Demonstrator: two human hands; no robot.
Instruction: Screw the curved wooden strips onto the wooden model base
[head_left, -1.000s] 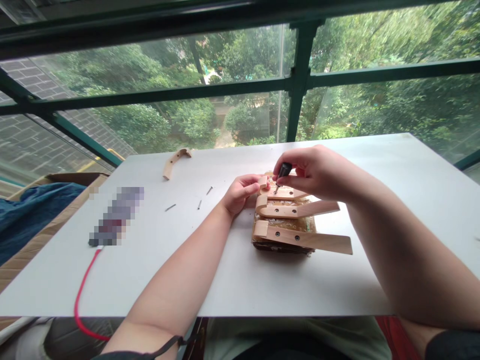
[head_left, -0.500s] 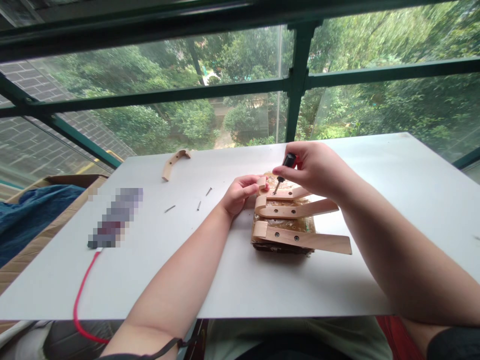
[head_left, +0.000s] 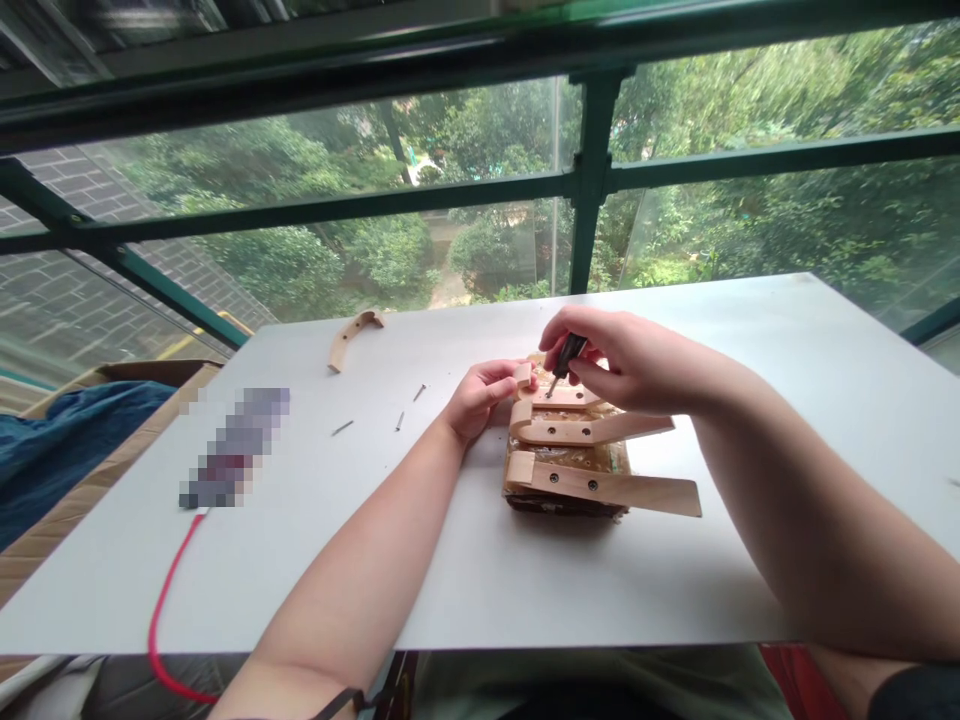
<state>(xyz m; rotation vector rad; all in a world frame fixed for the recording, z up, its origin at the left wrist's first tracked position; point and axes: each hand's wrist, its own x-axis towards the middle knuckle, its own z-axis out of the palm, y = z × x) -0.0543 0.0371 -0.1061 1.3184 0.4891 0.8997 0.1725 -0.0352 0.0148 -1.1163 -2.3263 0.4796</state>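
My right hand (head_left: 600, 355) is wrapped round a screwdriver (head_left: 571, 352) with a black handle. Its tip meets a screw hole in the farthest curved wooden hook (head_left: 566, 397). The hooked left end of that same piece is pinched in my left hand (head_left: 484, 395). Two more wooden hooks, a middle one (head_left: 570, 432) and a near one (head_left: 637, 491), lie side by side on a block wrapped in brown tape (head_left: 574, 460). Each of these two shows two dark screw heads. The hooks' straight ends jut past the block's right side.
Three loose screws (head_left: 420, 392) lie on the white table (head_left: 420, 600), left of my left hand. Another wooden hook (head_left: 349, 340) lies at the back left. A blurred-out device (head_left: 236, 450) with a red cable (head_left: 161, 590) is at left, near a cardboard box (head_left: 142, 440). Windows border the back.
My right hand has turned about the screwdriver, its fingers now further to the left round the handle. The whole view has shifted slightly down. My left hand keeps its place on the hook.
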